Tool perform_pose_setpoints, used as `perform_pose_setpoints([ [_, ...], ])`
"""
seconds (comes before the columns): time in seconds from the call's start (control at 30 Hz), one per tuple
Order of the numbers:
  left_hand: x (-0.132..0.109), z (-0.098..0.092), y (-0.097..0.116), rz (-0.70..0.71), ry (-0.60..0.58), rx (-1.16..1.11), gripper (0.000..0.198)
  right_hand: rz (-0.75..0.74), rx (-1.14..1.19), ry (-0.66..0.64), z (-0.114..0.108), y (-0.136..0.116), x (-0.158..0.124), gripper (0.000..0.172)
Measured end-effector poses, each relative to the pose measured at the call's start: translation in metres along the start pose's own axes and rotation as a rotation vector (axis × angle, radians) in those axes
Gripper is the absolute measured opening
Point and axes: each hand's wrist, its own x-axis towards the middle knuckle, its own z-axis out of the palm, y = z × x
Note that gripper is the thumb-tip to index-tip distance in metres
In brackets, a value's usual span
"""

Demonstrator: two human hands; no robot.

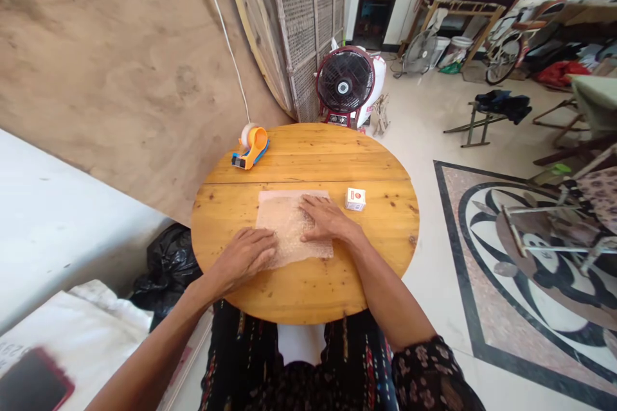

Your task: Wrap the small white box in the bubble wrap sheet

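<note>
A sheet of bubble wrap (292, 231) lies flat on the round wooden table (299, 298) in front of me. On its left edge rests my left hand (248, 252), fingers stretched out and palm down. My right hand (325, 218) lies on the sheet's right side with fingers spread, holding nothing. Just right of that hand stands a small white box (355, 199) with a red mark. An orange and blue tape dispenser (251, 148) with a roll of tape sits at the table's far left.
A dark red fan (345, 83) stands behind the table. Wooden board (120, 70) leans along the left wall, above a black plastic bag (171, 253). Right of the table are a small stool (477, 122), a bicycle (506, 54) and a patterned floor inlay (482, 270).
</note>
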Motion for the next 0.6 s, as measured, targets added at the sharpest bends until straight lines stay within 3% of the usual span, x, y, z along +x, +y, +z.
perform_pose_setpoints([
  [0.1, 0.023, -0.004, -0.004, 0.0, 0.095, -0.04, 0.031, -0.006, -0.005, 0.003, -0.001, 0.0, 0.0, 0.091],
  [0.23, 0.051, 0.011, -0.009, -0.007, 0.182, -0.08, 0.035, 0.007, -0.008, -0.023, -0.005, -0.004, 0.0, 0.091],
  [0.3, 0.059, 0.023, -0.009, -0.006, 0.167, -0.096, 0.039, 0.011, -0.005, -0.029, -0.007, -0.005, -0.001, 0.09],
  [0.4, 0.065, 0.035, -0.012, -0.008, 0.113, -0.135, 0.063, 0.009, 0.0, -0.029, -0.008, -0.004, -0.002, 0.088],
  [0.6, 0.063, 0.038, -0.022, -0.034, 0.078, -0.162, 0.083, -0.016, 0.0, -0.04, -0.01, 0.002, -0.007, 0.072],
])
